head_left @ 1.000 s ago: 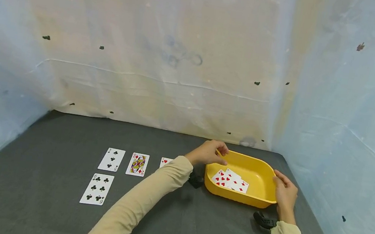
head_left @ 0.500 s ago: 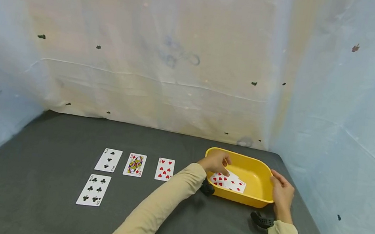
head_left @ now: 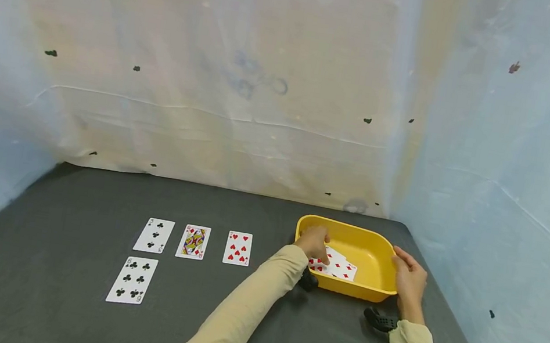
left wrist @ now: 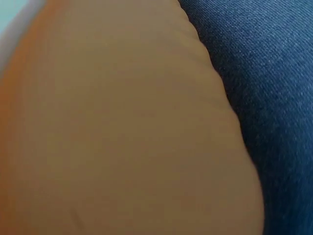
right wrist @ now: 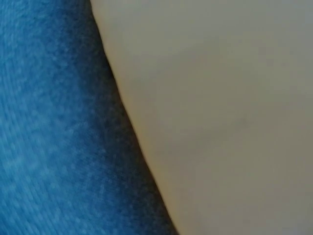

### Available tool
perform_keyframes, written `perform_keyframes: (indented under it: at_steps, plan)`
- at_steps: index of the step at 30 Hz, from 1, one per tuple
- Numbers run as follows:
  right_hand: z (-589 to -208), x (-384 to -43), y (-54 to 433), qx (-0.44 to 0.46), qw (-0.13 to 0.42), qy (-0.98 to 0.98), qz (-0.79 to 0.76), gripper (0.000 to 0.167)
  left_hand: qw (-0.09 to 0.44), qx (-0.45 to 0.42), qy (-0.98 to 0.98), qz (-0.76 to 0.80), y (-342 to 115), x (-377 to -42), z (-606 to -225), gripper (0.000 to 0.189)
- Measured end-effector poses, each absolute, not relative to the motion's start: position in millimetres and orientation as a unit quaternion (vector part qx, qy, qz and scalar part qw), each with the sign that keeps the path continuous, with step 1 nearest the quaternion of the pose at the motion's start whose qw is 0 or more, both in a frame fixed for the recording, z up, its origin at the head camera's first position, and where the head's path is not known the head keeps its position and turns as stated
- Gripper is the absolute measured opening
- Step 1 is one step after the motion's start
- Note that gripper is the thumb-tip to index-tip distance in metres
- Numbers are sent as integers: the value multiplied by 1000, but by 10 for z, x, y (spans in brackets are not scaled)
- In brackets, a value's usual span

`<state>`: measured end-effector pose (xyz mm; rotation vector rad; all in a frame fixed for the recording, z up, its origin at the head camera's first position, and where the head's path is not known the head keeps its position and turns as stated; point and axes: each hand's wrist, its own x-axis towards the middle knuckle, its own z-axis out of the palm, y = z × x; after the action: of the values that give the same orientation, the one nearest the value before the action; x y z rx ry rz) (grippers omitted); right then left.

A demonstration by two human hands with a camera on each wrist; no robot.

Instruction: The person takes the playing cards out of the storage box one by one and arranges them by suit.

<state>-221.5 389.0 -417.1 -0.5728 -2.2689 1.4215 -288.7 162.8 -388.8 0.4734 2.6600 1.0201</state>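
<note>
Cards [head_left: 344, 270] just under left hand [head_left: 313, 243], inside yellow tray [head_left: 374, 261].

- Three of clubs [head_left: 154, 235]: corner "3", club signs.
- Six of clubs [head_left: 132, 280]: corner "6", club signs.
- Diamond court card [head_left: 193, 242]: corner letter too small.
- Heart card [head_left: 238, 248]: number indistinct.
- Inside yellow tray [head_left: 353, 289]: diamond and heart signs on white cards [head_left: 344, 270].

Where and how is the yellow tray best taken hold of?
Probably pinch the tray by its right-end rim, coming from the right, thumb inside: the raised wall gives an edge to pinch there, and the visible cards lie nearer the left. The right grip is at that end.
</note>
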Motion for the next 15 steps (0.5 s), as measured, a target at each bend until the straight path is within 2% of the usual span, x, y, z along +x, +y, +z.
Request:
perform_keyframes:
  at_steps: [15]
  plan:
    - [-4185, -2222, 3897, -205, 202, -807, 516, 38, 119, 156, 941, 277, 1714, -2929, -4003, 35]
